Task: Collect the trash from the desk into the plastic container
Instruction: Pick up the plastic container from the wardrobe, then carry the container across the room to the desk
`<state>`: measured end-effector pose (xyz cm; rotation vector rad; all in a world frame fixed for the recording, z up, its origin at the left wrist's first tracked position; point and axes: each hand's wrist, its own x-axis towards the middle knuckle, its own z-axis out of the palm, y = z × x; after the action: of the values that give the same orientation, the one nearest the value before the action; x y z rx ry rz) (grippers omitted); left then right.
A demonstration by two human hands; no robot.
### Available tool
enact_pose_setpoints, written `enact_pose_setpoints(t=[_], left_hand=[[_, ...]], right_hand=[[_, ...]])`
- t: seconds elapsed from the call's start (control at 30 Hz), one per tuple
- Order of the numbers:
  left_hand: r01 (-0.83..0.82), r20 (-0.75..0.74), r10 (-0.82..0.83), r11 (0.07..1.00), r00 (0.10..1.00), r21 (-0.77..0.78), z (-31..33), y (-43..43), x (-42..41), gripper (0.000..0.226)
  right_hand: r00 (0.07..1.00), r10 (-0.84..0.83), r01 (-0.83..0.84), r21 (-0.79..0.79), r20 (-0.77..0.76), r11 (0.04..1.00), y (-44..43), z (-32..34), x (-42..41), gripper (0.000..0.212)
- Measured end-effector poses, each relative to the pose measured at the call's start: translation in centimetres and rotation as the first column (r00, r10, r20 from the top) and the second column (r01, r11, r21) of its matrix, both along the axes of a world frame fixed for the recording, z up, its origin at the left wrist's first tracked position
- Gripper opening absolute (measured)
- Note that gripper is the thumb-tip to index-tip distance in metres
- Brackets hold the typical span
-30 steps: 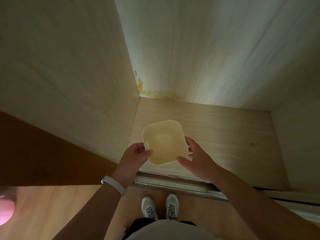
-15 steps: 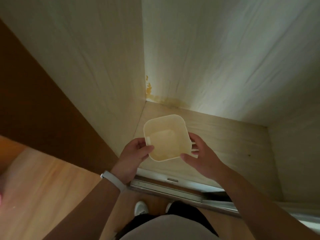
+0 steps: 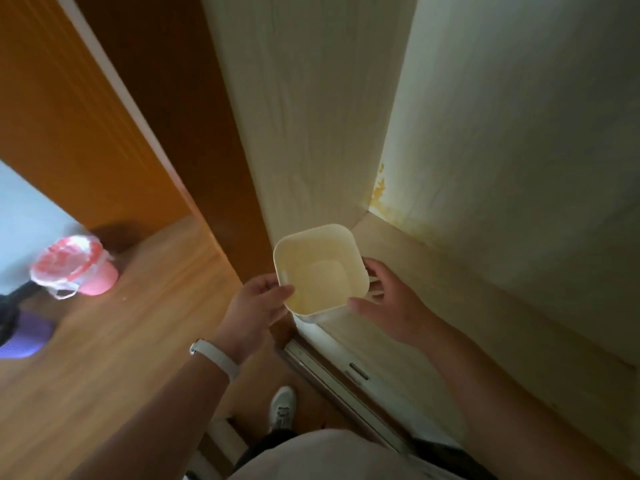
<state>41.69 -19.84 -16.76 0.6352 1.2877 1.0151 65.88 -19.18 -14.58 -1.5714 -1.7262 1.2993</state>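
A cream square plastic container (image 3: 320, 268) is held in the air between both hands, its mouth facing up toward me, and it looks empty inside. My left hand (image 3: 254, 308) grips its left rim with thumb over the edge; a white band sits on that wrist. My right hand (image 3: 391, 303) holds its right side, fingers around the wall. The container hangs just over the front edge of a pale wooden cupboard compartment (image 3: 485, 306). No desk or trash is in view.
A pink bin lined with a white plastic bag (image 3: 74, 268) stands on the wooden floor at left, beside a purple object (image 3: 24, 336). An orange-brown panel (image 3: 79, 116) rises at left. A metal sliding track (image 3: 346, 379) runs along the cupboard's front. My shoe (image 3: 282, 407) is below.
The view has swung left, bringing the pink bin and floor into sight. Both hands keep hold of the container, which has come out toward the cupboard's front edge.
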Motion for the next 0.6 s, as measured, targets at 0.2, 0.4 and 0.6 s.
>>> enact_pose_setpoints(t=[0.2,0.4,0.6], left_hand=[[-0.258,-0.050,0.258,0.966,0.965,0.006,0.2,-6.5,-3.7,0.014],[-0.481,-0.073,0.479,0.877,0.875,-0.010,0.4,-12.7,-7.1,0.012],[-0.619,-0.066,0.616,0.785,0.785,-0.027,0.6,-16.4,-11.2,0.012]], right_hand=[[0.969,0.247,-0.247,0.041,-0.015,0.968,-0.9,-0.2,-4.1,0.072],[0.878,0.479,-0.478,0.028,-0.013,0.878,-1.7,-0.4,-9.5,0.071],[0.774,0.633,-0.632,0.025,-0.005,0.774,-1.6,-0.4,-16.2,0.080]])
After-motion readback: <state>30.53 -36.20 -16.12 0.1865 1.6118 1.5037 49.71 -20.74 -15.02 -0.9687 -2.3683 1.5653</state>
